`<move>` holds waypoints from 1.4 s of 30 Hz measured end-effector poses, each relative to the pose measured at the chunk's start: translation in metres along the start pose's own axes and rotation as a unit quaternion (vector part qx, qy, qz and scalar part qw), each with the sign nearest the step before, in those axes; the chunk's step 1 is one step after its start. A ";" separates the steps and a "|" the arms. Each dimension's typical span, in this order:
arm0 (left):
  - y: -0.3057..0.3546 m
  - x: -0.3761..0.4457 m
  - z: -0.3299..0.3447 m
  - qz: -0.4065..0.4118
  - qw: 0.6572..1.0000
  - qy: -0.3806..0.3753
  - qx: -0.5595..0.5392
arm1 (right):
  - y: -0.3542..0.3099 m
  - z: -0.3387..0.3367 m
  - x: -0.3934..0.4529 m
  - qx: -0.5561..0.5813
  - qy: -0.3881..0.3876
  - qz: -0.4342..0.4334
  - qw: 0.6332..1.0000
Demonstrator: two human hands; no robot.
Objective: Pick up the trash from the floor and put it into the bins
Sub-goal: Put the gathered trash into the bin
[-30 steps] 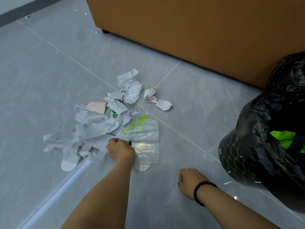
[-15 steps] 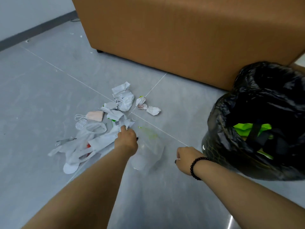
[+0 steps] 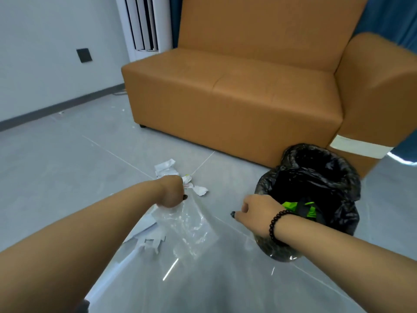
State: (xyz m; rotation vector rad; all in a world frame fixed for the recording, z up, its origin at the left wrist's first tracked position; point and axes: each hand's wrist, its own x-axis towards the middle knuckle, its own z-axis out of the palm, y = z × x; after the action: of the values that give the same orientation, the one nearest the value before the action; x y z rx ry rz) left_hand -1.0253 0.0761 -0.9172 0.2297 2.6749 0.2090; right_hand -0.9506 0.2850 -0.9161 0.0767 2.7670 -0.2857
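So, left hand (image 3: pixel 172 193) is curled tight round the top of a clear plastic bag (image 3: pixel 187 224), fingers gripping it w/ a clump of white paper scraps (image 3: pixel 146 236); the bag hangs below the fist, crumpled, and the scraps trail down beside the forearm. Can't tell if the bag's bottom edge touches the floor (image 3: pixel 67 177). Right hand (image 3: pixel 255 213) w/ a black bead bracelet (image 3: pixel 276 225) on the wrist sits in front of the bin (image 3: pixel 316 177), fingers loosely curled, holding nothing that I can see, thumb pointing left. The bin is lined w/ a black bag, mouth open, something bright green (image 3: pixel 293 205) showing inside just behind the right wrist. More trash on the floor beyond the left fist: a crumpled white paper (image 3: pixel 165 167) and a smaller white wad (image 3: pixel 200 190) near a tile seam, both well apart from the bin. Behind it all an orange sofa (image 3: pixel 237 98), bin just beside its front right corner. White unit (image 3: pixel 144 23) stands by the wall at back left, dark wall plate (image 3: pixel 84 55) further left.
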 end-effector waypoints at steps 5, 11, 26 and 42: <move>0.007 -0.049 -0.024 0.076 0.984 0.033 -0.159 | -0.005 -0.005 -0.033 0.391 -0.090 0.171 0.900; 0.011 -0.077 0.006 0.044 0.947 0.098 -0.304 | -0.024 0.011 -0.041 0.659 0.006 0.185 0.729; 0.009 -0.091 -0.025 0.108 0.861 -0.013 -0.498 | 0.011 -0.058 -0.065 0.731 0.092 0.183 0.651; 0.016 -0.086 -0.052 0.109 0.799 0.069 -0.587 | 0.026 -0.121 -0.113 0.396 0.194 -0.134 0.887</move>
State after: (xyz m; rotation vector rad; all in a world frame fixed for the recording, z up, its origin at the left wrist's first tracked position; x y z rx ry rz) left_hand -0.9707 0.0692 -0.8318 0.1036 2.1121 1.8902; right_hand -0.8847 0.3336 -0.7700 -0.0539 2.8238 -1.6158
